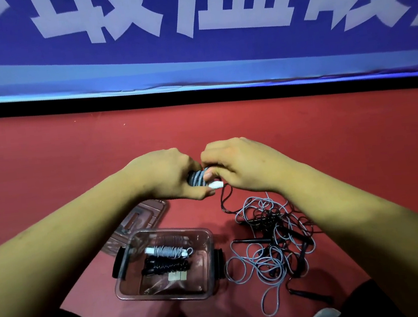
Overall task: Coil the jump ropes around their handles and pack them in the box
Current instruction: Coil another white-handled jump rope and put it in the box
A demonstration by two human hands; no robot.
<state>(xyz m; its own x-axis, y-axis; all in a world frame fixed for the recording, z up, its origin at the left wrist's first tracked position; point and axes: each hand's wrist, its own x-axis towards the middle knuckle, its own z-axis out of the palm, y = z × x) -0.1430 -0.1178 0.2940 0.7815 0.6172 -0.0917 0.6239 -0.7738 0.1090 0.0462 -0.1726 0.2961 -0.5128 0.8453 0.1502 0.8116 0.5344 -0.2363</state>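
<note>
Both hands work just above the floor (72, 160): the left grip (168, 174) is clamped round a grey coil (198, 179), and the right grip (242, 165) pinches the same coil at its white handle (216, 184) end. The job in hand looks like finishing the wrap. To do it well, keep the left thumb pressing the turns so they cannot spring loose, lay the last turns tight and side by side, and tuck the free end under a turn before letting go. A dark cord (224, 201) hangs from beneath the right grip down to the pile (272, 239). Whether it belongs to this coil cannot be told, so check it is free before carrying the coil off, or it may drag the tangle along. The box (161, 295) stands open near the knees, below the hands and left of the pile, with a grey bundle (166, 250) and a black bundle (166, 264) lying across its far half. The near half looks free for this one. The lid (146, 215) lies just behind the box, so lower the coil straight down over the rim, clear of the black side clips
</note>
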